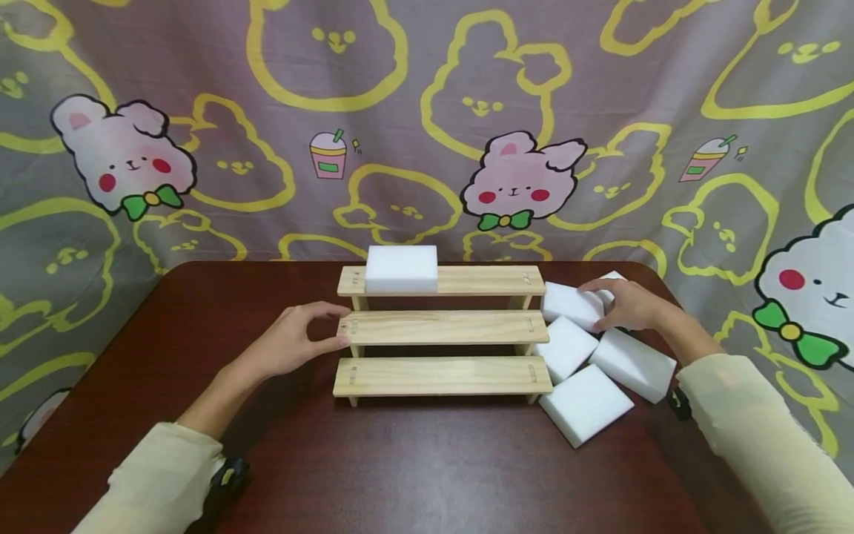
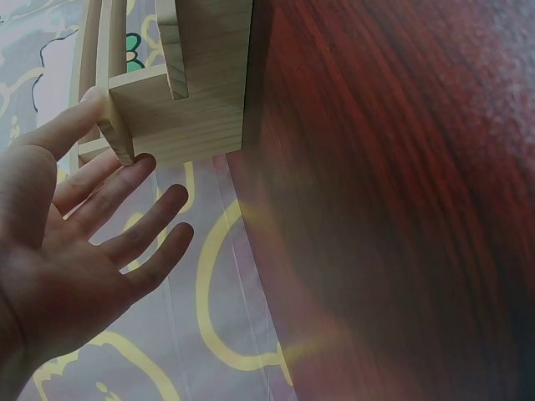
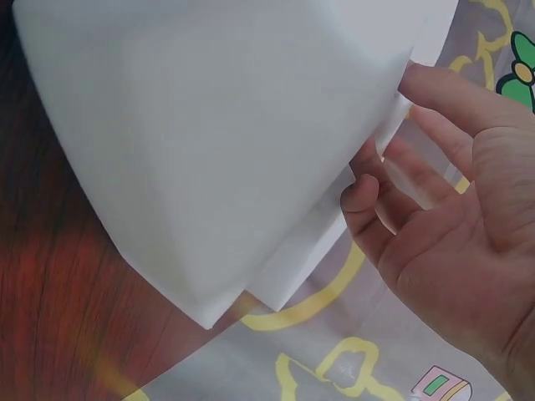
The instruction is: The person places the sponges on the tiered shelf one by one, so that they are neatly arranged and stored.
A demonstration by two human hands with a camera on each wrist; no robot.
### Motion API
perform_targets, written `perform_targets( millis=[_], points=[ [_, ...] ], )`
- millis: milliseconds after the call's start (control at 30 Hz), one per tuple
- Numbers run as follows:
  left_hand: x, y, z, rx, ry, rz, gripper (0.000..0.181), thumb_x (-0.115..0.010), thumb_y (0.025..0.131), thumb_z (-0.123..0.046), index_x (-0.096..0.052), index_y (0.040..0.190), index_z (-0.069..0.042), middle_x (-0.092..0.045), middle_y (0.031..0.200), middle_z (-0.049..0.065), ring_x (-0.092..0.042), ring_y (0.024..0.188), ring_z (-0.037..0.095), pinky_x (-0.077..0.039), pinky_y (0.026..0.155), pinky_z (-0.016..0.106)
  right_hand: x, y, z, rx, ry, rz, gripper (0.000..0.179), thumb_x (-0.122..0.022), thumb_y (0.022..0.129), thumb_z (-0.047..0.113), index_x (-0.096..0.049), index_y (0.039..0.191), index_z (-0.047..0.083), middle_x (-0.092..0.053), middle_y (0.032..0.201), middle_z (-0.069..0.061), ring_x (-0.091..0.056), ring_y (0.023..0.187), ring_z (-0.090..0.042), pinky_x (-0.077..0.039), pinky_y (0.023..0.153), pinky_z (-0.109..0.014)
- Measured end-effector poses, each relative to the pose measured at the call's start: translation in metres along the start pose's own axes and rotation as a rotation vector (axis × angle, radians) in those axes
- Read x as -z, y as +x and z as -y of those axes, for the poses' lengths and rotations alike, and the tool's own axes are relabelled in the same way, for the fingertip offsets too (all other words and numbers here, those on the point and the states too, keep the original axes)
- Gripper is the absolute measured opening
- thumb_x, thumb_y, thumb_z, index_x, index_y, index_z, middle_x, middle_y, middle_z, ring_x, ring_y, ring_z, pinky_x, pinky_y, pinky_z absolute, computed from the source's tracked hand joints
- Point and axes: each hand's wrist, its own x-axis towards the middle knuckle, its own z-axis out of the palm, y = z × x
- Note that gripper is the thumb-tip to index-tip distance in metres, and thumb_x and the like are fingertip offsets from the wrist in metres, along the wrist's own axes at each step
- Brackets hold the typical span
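Observation:
A three-tier wooden display stand stands on the table. My left hand pinches the left end of its middle board between thumb and fingers; in the left wrist view the other fingers of that hand stay loose below the board. My right hand is at the back of a group of white foam blocks, its thumb and forefinger around the end of one white foam block. Large blocks hide part of this grip in the right wrist view. Another white foam block lies on the top board, left of its middle.
Beside the stand's right end lie more white blocks, among them a tilted one and a front one. The dark red wooden table ends at a patterned curtain behind.

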Motion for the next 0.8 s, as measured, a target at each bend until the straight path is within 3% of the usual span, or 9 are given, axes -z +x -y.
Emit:
perform_targets(
  millis=[167,433,800],
  points=[
    [0.000,-0.001,-0.001,-0.003,-0.001,0.003,0.046,-0.080,0.093,-0.024,-0.068,0.131,0.000,-0.070,0.127,0.018,-0.062,0.123,0.040,-0.045,0.104,0.062,0.001,0.000,0.000,-0.016,0.006,-0.021,0.073,-0.088,0.080,0.006,-0.053,0.143,-0.005,-0.054,0.134,-0.033,-0.065,0.079,-0.021,-0.052,0.064,-0.035],
    [0.000,-0.001,-0.001,-0.011,-0.001,-0.001,0.047,-0.080,0.093,-0.025,-0.068,0.131,0.000,-0.070,0.128,0.018,-0.062,0.124,0.039,-0.046,0.104,0.062,0.007,0.000,0.004,-0.025,-0.062,-0.124,0.068,-0.089,0.080,0.013,-0.058,0.138,-0.006,-0.058,0.135,-0.033,-0.068,0.085,-0.028,-0.054,0.070,-0.039],
    [0.000,-0.001,0.000,-0.006,-0.010,-0.002,0.047,-0.081,0.093,-0.025,-0.068,0.131,0.000,-0.070,0.128,0.018,-0.062,0.123,0.039,-0.046,0.104,0.061,0.015,-0.004,0.011,0.007,-0.048,-0.209,0.064,-0.088,0.083,0.022,-0.061,0.134,-0.005,-0.062,0.130,-0.030,-0.070,0.082,-0.030,-0.052,0.062,-0.033]
  ],
)
